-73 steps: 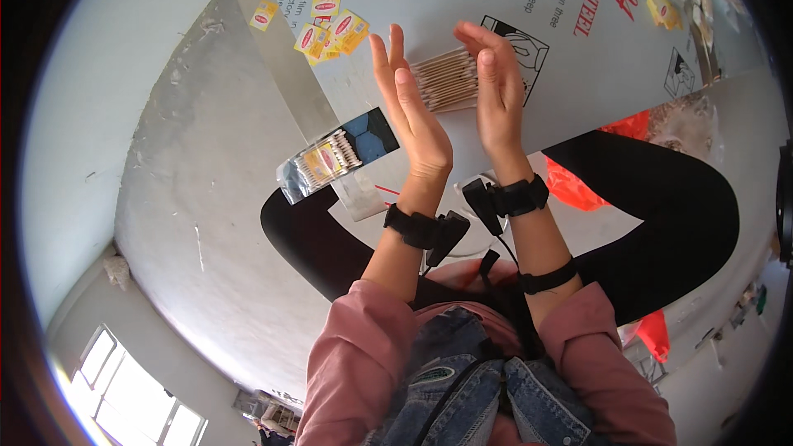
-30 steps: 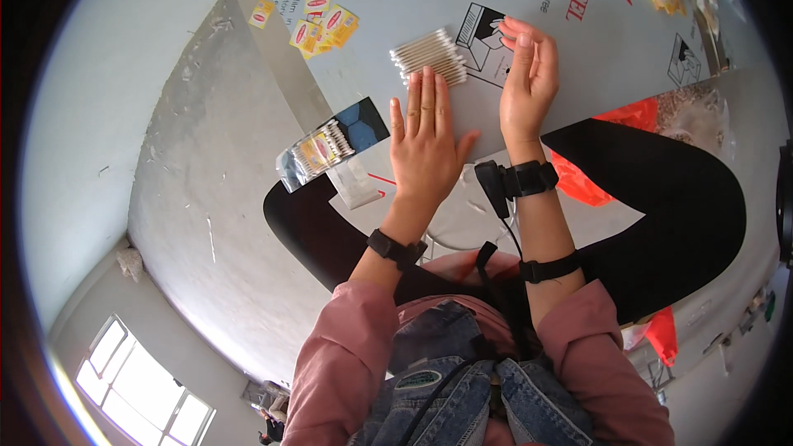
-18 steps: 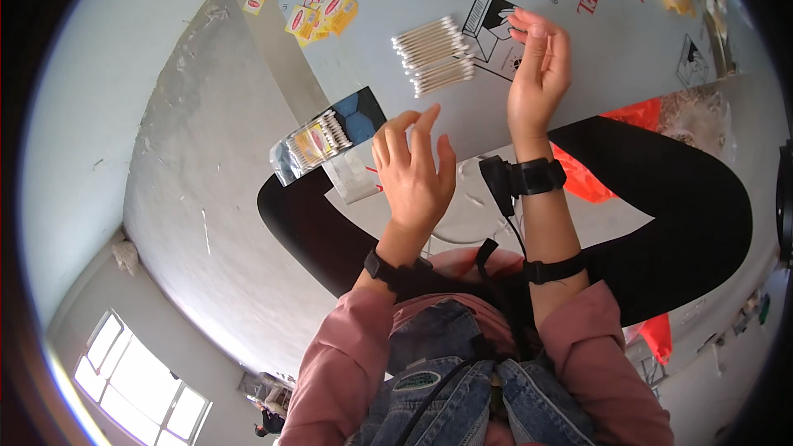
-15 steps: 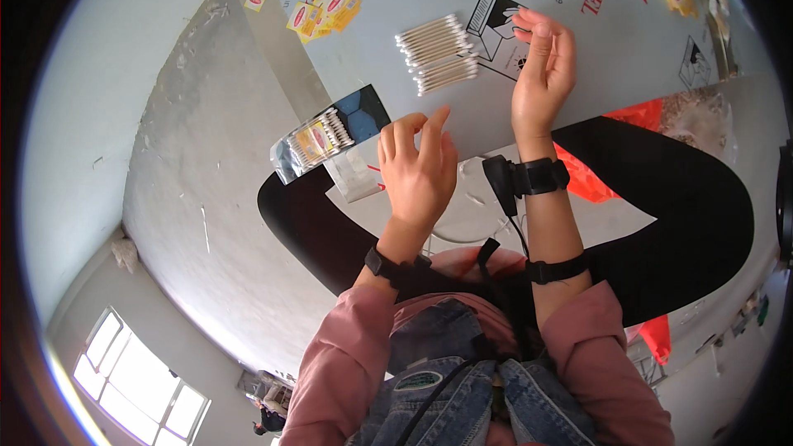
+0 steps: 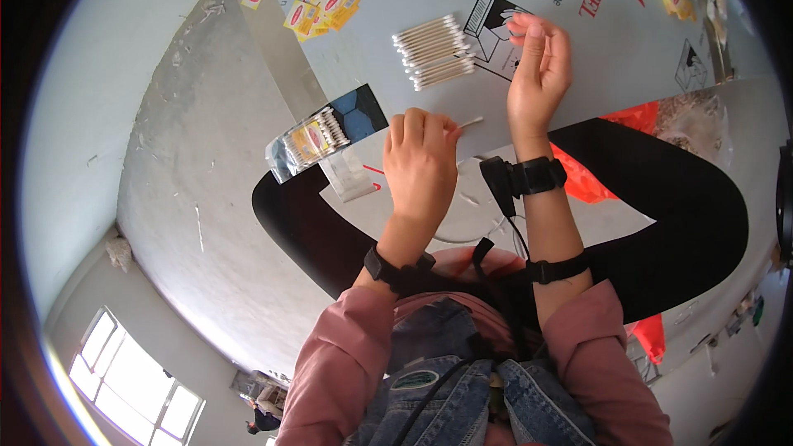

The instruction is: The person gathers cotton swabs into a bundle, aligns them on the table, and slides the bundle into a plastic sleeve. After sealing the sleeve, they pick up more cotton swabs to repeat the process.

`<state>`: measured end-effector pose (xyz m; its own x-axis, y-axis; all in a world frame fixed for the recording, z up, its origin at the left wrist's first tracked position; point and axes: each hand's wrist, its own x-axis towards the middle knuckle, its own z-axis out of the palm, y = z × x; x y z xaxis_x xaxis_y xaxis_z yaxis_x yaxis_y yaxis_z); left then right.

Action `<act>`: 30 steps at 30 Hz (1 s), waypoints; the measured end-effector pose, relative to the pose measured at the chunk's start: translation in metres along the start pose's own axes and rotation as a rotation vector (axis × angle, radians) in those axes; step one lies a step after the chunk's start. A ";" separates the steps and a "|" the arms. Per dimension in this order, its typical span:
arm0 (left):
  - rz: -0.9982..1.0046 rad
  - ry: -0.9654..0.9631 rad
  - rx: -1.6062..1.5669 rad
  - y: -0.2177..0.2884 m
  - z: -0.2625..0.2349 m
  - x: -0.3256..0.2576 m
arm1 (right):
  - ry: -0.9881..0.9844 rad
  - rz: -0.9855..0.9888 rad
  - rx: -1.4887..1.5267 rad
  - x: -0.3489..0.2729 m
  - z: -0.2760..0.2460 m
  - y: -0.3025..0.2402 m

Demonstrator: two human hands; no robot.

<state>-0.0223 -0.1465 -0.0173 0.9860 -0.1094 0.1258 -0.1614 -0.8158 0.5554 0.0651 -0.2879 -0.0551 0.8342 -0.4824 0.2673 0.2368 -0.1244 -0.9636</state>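
Observation:
My left hand [image 5: 420, 161] is curled, pinching a single cotton swab [image 5: 471, 122] that sticks out to the right of its fingertips. My right hand [image 5: 538, 66] is raised beyond it, fingers together and pinched at the tips on what looks like a thin clear plastic sleeve [image 5: 510, 16]. A loose pile of cotton swabs [image 5: 434, 51] lies on the grey printed sheet [image 5: 578, 91] just left of my right hand. A filled packet of swabs [image 5: 310, 139] lies to the left of my left hand, with an empty clear sleeve [image 5: 347, 175] beside it.
My legs in black trousers [image 5: 677, 198] spread around the sheet on a concrete floor [image 5: 182, 165]. Small yellow and red labels [image 5: 318, 2] lie at the far left of the sheet. Orange plastic [image 5: 582, 177] sits by my right leg.
My hands, pressed near each other before, have parted. The left hand dropped toward me and curled onto a swab. The right hand stayed up by the swab pile.

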 end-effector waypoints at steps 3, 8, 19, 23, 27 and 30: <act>0.038 -0.186 0.128 0.018 -0.001 -0.029 | -0.017 0.043 -0.003 -0.001 0.001 -0.001; -0.194 -0.595 -0.201 0.036 0.033 -0.095 | -0.062 0.020 -0.050 -0.001 -0.001 0.000; -0.267 -1.151 0.551 0.153 0.168 -0.067 | -0.074 -0.026 -0.172 -0.006 0.003 0.008; -0.273 -1.400 -0.290 0.063 0.080 -0.080 | -0.066 -0.084 -0.220 0.004 -0.012 0.014; -0.343 -0.539 -0.455 0.031 -0.055 -0.027 | -0.078 -0.083 -0.231 0.003 0.003 0.002; -0.003 0.162 -0.205 0.005 -0.054 0.026 | -0.132 -0.157 -0.282 0.004 0.003 -0.004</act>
<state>0.0001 -0.1230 0.0333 0.9696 -0.0008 0.2446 -0.1794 -0.6822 0.7088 0.0695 -0.2864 -0.0502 0.8601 -0.3245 0.3937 0.2359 -0.4313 -0.8708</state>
